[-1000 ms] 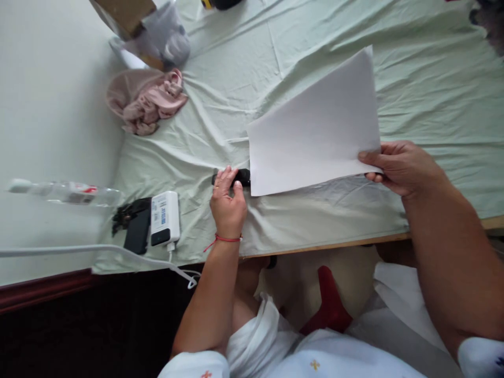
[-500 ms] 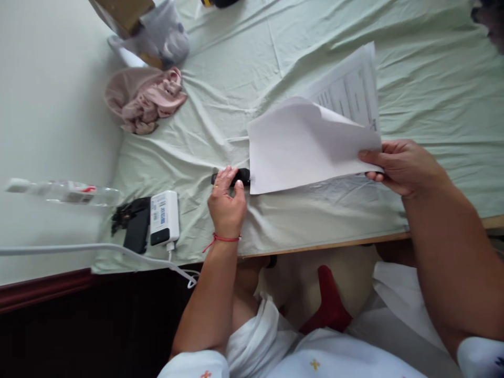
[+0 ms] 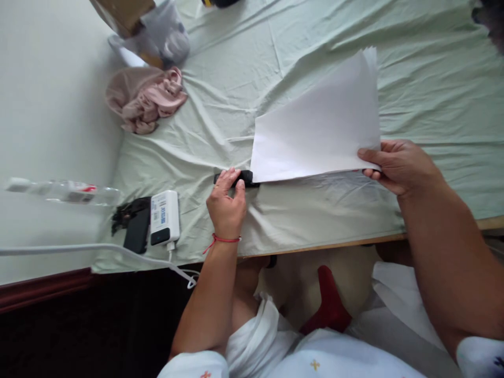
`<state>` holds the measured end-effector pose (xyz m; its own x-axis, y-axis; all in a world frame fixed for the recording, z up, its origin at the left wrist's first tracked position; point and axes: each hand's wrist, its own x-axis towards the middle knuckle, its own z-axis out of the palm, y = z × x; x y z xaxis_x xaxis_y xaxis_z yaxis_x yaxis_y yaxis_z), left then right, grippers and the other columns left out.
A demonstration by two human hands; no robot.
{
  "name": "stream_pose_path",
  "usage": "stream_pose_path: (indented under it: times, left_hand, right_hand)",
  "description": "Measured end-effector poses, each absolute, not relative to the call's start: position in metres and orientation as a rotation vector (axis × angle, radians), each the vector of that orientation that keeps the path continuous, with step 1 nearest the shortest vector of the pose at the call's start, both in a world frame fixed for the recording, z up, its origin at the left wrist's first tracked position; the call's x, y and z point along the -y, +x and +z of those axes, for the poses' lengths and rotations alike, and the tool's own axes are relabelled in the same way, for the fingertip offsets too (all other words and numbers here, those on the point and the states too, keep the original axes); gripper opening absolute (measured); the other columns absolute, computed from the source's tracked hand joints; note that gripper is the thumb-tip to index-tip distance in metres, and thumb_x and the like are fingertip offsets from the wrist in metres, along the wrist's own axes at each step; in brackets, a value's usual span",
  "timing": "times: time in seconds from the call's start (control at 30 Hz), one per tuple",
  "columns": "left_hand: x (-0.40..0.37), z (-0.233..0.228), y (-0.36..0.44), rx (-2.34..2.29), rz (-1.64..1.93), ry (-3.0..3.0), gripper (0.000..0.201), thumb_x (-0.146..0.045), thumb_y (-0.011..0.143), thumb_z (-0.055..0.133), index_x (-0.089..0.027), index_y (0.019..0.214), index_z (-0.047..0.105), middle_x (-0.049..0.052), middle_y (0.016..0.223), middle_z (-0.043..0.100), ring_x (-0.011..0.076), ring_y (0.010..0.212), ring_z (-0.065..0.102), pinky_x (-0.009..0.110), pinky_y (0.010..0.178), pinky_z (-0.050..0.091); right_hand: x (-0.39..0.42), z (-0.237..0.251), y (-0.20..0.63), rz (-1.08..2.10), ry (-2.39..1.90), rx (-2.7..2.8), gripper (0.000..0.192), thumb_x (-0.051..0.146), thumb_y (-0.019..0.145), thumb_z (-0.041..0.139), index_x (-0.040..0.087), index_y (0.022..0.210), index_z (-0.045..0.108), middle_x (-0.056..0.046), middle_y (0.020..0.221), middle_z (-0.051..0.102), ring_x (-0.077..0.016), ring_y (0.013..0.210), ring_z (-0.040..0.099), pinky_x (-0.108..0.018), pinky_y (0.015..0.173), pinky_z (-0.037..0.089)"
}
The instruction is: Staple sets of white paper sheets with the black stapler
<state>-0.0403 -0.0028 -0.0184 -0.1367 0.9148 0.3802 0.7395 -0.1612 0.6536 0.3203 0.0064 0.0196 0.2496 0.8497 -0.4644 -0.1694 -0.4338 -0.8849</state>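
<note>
Paper sheets (image 3: 318,131), smooth and flat, pinched in right hand (image 3: 397,165); left hand (image 3: 227,202) clasps black stapler (image 3: 246,178).

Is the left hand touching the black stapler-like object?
Touching: the head view shows the left hand with fingers resting on the black object.

White wall (image 3: 47,105), green-sheeted table (image 3: 275,47)

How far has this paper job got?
Looks done: the white sheets are squared into one stack. In hand: the right hand pinches the stack's corner, and the left hand grips a black tool at its opposite corner. Any fastening there isn't visible.
</note>
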Motion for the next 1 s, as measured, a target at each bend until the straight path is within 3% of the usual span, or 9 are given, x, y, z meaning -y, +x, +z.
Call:
stream_pose_path:
  times: [0.23,0.33,0.5,0.63,0.83,1.0]
  left_hand:
    - [0.004,-0.018,-0.040,-1.837,1.224,1.964,0.025,-0.019,0.099,0.072,-0.019,0.119,0.087,0.014,0.135,0.083,0.0329,0.138,0.075,0.053,0.129,0.053]
    - [0.005,-0.018,-0.038,-1.888,1.193,1.980,0.022,-0.022,0.099,0.073,-0.022,0.116,0.087,0.010,0.134,0.084,0.0316,0.137,0.075,0.052,0.128,0.054]
    - [0.004,-0.020,-0.039,-1.910,1.168,1.966,0.021,-0.031,0.096,0.082,-0.023,0.115,0.086,0.010,0.137,0.083,0.0339,0.141,0.073,0.053,0.131,0.051]
    - [0.004,-0.022,-0.039,-1.953,1.066,1.990,0.021,-0.029,0.095,0.081,-0.026,0.115,0.086,0.008,0.140,0.082,0.0344,0.144,0.070,0.056,0.132,0.048]
    - [0.013,-0.010,-0.022,-2.095,0.778,2.131,0.029,-0.025,0.097,0.073,-0.025,0.124,0.084,0.016,0.149,0.077,0.0414,0.149,0.065,0.073,0.134,0.034]
    - [0.012,-0.012,-0.009,-2.131,0.741,2.157,0.041,-0.020,0.097,0.062,-0.016,0.134,0.079,0.024,0.153,0.072,0.0428,0.151,0.063,0.074,0.134,0.033]
  right_hand:
    - [-0.006,0.019,0.321,1.362,-1.585,0.672,0.012,0.008,0.096,0.077,0.014,0.087,0.075,-0.003,0.075,0.070,-0.0027,0.046,0.047,-0.010,0.039,0.041]
    - [-0.006,0.019,0.321,1.365,-1.579,0.678,0.012,0.010,0.093,0.084,0.014,0.085,0.076,-0.002,0.077,0.070,-0.0017,0.046,0.047,-0.009,0.039,0.042]
    - [-0.005,0.023,0.319,1.357,-1.606,0.653,0.017,0.005,0.097,0.076,0.014,0.082,0.076,-0.003,0.079,0.069,-0.0022,0.047,0.049,-0.011,0.039,0.041]
    - [-0.005,0.023,0.319,1.359,-1.600,0.670,0.014,0.007,0.095,0.081,0.014,0.083,0.076,-0.003,0.080,0.070,-0.0016,0.047,0.049,-0.010,0.039,0.043]
    - [-0.004,0.025,0.318,1.363,-1.565,0.671,0.014,0.008,0.092,0.084,0.015,0.083,0.075,-0.002,0.081,0.071,-0.0015,0.047,0.050,-0.009,0.038,0.044]
    - [-0.004,0.023,0.318,1.348,-1.593,0.695,0.016,0.004,0.096,0.074,0.015,0.086,0.079,-0.001,0.078,0.071,-0.0041,0.049,0.053,-0.011,0.039,0.047]
